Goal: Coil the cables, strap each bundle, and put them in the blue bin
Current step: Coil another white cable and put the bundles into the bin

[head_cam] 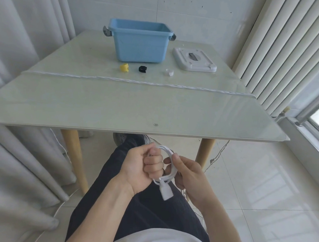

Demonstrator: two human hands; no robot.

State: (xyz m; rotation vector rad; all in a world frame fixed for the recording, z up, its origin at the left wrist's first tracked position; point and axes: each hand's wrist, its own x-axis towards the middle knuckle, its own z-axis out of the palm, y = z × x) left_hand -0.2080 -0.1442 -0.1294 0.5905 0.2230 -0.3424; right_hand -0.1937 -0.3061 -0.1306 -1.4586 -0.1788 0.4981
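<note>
Both hands hold a coiled white cable in front of the lap, below the near table edge.

The left hand (pixel 142 166) has its fingers curled tight round one side of the white cable coil (pixel 168 165); the right hand (pixel 186 174) pinches the other side, and a white plug (pixel 166 192) hangs beneath. On the glass table (pixel 118 103) a long white cable (pixel 138 81) lies across; beyond it sit a yellow strap (pixel 124 67), black strap (pixel 142 69) and white strap (pixel 169 72), then the blue bin (pixel 139 44) with its white lid (pixel 194 59) beside it.
</note>
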